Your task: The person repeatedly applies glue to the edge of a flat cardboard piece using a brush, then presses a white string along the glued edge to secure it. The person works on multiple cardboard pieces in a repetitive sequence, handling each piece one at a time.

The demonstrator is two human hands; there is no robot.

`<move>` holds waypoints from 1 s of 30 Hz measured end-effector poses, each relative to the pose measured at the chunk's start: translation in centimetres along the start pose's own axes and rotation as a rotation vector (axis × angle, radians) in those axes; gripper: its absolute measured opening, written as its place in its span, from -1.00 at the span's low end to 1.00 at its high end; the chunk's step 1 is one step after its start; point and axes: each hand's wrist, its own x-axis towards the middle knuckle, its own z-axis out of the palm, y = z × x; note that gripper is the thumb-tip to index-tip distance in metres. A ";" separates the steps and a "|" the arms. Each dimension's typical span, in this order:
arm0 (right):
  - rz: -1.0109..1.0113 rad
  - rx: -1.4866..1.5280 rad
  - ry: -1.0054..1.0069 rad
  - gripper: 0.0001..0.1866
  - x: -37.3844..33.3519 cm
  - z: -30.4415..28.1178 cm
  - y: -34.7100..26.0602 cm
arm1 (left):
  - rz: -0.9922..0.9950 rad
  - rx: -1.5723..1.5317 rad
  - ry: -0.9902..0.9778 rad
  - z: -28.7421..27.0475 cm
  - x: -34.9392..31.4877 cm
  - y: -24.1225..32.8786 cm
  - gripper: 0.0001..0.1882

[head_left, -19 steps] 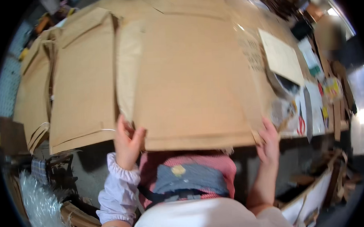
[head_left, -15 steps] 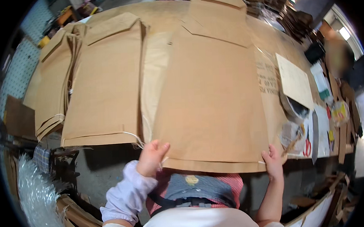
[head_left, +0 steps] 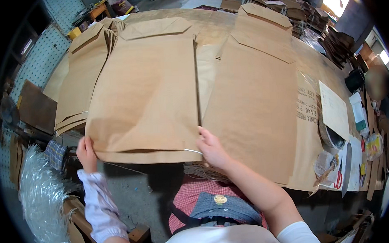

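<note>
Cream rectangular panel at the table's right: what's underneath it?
Part of a rounded container with a dark interior shows beyond the lower left side of the cream rectangular panel. The panel covers the rest; anything else beneath cannot be seen.

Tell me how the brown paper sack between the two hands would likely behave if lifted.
The brown paper sack would probably bend: soft creases show near the edge between the left hand and right hand. It's likely light for its size, since it lies flat and looks unfilled. That broad, flat shape also makes rolling unlikely.
</note>
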 end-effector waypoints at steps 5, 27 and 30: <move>0.136 0.266 -0.206 -0.35 1.8 3.5 1.3 | -0.211 0.069 -0.156 -0.7 4.8 -15.0 -0.70; -0.278 -1.073 1.281 -0.86 -30.2 -34.5 -7.0 | 0.321 -0.013 -0.910 15.9 -14.0 19.1 0.07; -0.371 -0.605 1.430 -0.83 -28.0 -37.3 -10.3 | 0.306 0.004 -0.907 15.4 -14.1 19.3 0.09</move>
